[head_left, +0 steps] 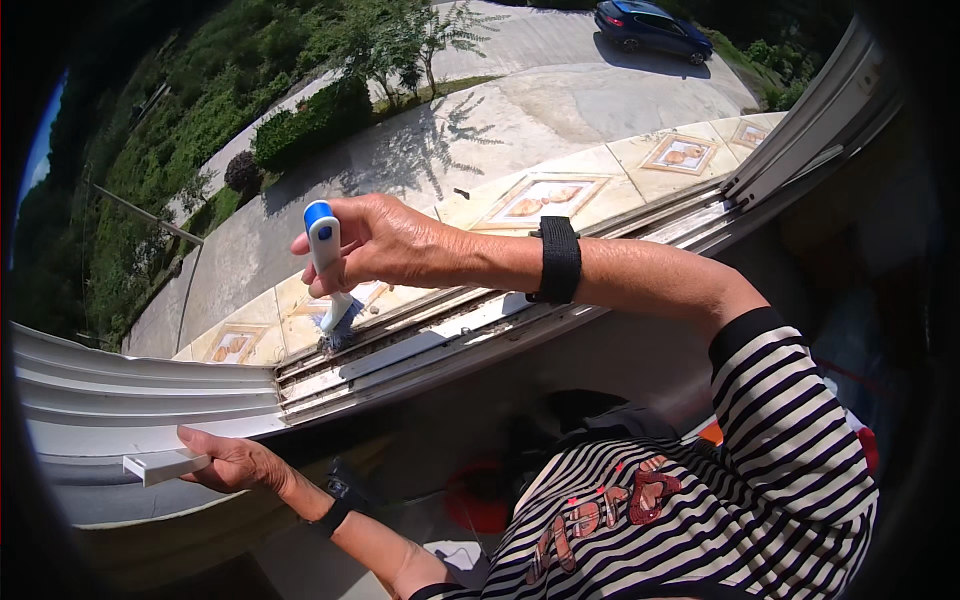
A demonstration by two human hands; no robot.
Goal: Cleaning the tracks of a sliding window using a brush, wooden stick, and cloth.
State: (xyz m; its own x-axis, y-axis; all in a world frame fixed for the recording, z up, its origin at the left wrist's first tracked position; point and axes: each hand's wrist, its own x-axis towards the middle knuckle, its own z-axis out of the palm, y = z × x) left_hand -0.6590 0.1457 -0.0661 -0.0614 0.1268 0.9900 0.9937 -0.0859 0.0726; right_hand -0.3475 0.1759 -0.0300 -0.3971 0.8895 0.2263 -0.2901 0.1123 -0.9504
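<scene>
A brush (323,245) is grasped by the right hand (383,240) near the window track's (430,344) left end; the left hand's (240,464) clasped white piece (168,466), if loosened, could be dropped.

Sunlit paving (590,105) — dim interior (850,290), seemingly

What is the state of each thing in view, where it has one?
Window track: soiled with dark dirt.
Brush: held, bristles down at the track.
Right grip: closed on the brush.
White piece: held.
Left grip: closed on the white piece.
Window: open.
Right wristband: worn.
Left wristband: worn.
Car: standing outside.
</scene>
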